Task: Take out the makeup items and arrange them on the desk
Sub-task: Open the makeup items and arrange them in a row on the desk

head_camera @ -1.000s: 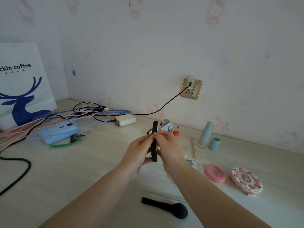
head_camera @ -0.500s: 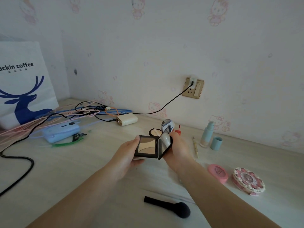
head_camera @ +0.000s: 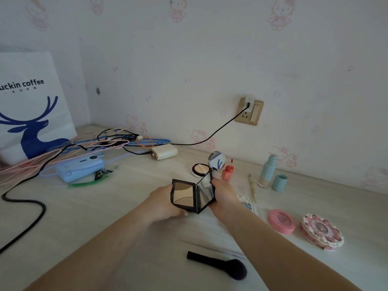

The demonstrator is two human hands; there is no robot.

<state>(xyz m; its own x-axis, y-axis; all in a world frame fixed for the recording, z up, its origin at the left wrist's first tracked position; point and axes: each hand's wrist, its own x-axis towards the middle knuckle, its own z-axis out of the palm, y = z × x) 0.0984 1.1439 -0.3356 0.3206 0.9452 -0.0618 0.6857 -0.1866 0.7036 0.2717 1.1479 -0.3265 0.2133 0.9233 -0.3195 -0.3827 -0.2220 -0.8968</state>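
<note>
Nearest, a black brush (head_camera: 218,266) lies below both hands. Left hand (head_camera: 165,203) cups the base of the black compact (head_camera: 192,195), right hand (head_camera: 223,193) pinches its mirrored lid, probably showing the powders before setting it down. Beyond sit a round compact (head_camera: 201,169) and lip tint (head_camera: 226,172).

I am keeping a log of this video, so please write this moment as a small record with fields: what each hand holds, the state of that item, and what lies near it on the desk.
left hand: holds the powder side of the black palette
right hand: holds its mirror lid
palette state: open, above the desk
behind it: round compact, open
in front: black brush, lying flat
right side: pink compact, closed
</note>
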